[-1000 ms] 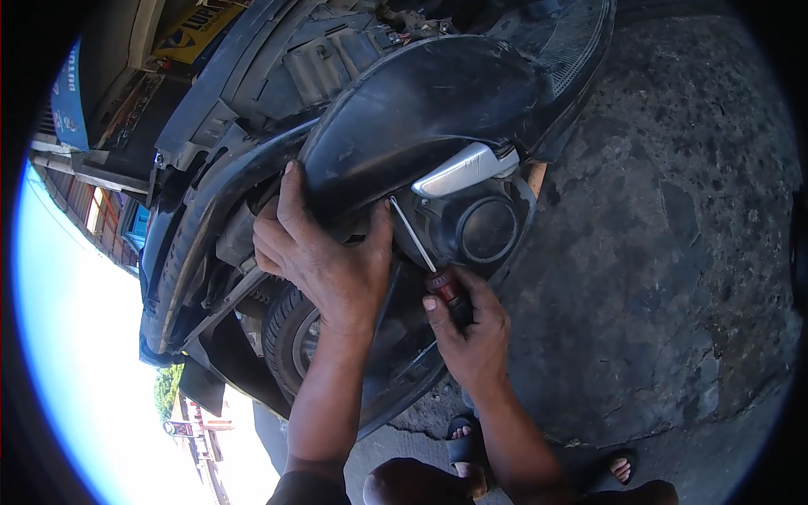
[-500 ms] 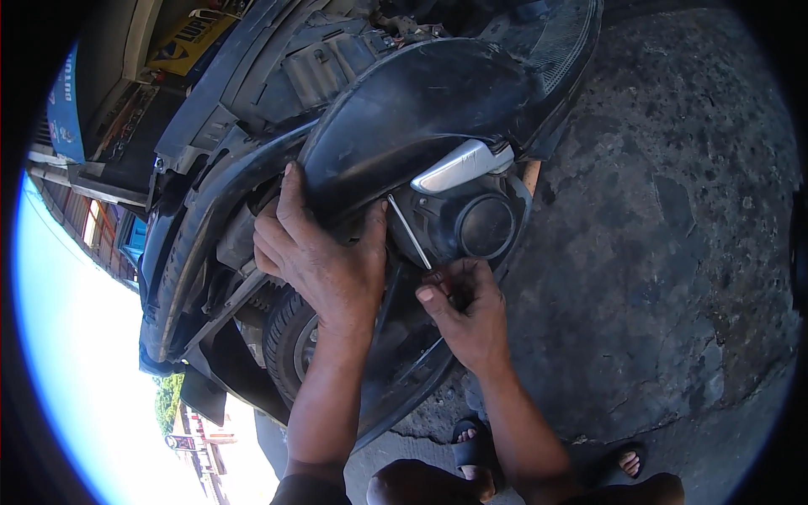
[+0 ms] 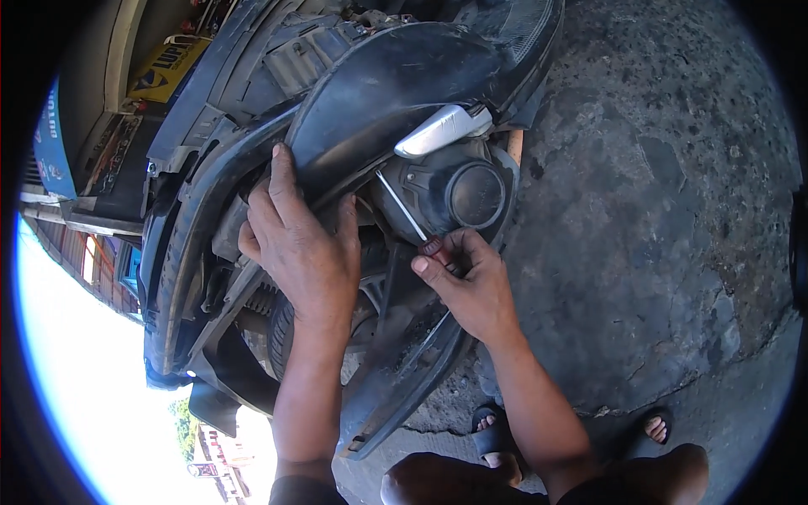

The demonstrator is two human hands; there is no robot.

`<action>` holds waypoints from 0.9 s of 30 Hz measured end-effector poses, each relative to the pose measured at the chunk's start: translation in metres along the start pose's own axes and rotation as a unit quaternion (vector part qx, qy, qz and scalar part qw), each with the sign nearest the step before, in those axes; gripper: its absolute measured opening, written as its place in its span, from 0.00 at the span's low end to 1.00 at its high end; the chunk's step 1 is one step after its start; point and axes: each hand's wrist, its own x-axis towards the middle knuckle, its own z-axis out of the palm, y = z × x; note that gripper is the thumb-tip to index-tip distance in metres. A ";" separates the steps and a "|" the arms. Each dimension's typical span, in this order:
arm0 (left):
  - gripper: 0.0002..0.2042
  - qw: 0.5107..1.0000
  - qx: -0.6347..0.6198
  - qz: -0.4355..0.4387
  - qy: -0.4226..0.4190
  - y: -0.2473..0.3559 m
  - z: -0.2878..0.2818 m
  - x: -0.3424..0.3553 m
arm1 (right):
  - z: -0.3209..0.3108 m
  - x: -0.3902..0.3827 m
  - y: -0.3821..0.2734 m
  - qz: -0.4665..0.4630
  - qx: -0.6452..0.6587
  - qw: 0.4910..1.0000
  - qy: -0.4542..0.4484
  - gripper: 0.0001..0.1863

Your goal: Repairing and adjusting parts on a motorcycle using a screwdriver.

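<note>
A motor scooter's glossy black side panel (image 3: 391, 101) fills the upper middle. My left hand (image 3: 299, 231) is at its lower left edge. The index fingertip rests by the panel's corner, the thumb stands apart under the lower edge, and the other fingers bend partly out of sight beside the bodywork. My right hand (image 3: 475, 286) is closed around the dark red handle of a screwdriver (image 3: 402, 205). Its bare metal shaft slants up and left, the tip just under the panel's lower edge. Beside the shaft lie a silver footrest (image 3: 442, 132) and a round black engine cover (image 3: 474, 194).
A tyre (image 3: 282, 335) shows behind my left forearm. A long dark trim piece (image 3: 404, 387) reaches down between my forearms. Stained concrete ground (image 3: 640, 252) spreads on the right, with my sandalled feet at the bottom. A yellow sign (image 3: 168, 71) hangs upper left.
The view has shifted, so the scooter sits farther left. My left thumb has come away from the panel's lower edge. More of the screwdriver's red handle shows in my right hand.
</note>
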 end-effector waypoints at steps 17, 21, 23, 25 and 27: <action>0.26 0.923 0.203 0.320 0.066 0.000 0.024 0.041 | 0.000 -0.002 -0.009 0.003 -0.078 0.994 0.079 0.23; 0.29 0.922 0.212 0.320 0.056 -0.004 0.024 0.039 | 0.005 -0.007 -0.005 -0.127 -0.134 0.972 0.142 0.21; 0.43 0.925 0.240 0.294 0.015 -0.002 0.026 0.035 | -0.002 -0.005 -0.007 -0.003 -0.065 0.995 0.069 0.24; 0.38 0.925 0.224 0.306 0.027 0.002 0.021 0.038 | -0.021 0.012 -0.012 0.085 0.054 0.994 -0.041 0.25; 0.33 0.925 0.203 0.319 0.036 0.002 0.019 0.038 | -0.026 0.014 -0.015 0.171 0.171 0.959 -0.148 0.27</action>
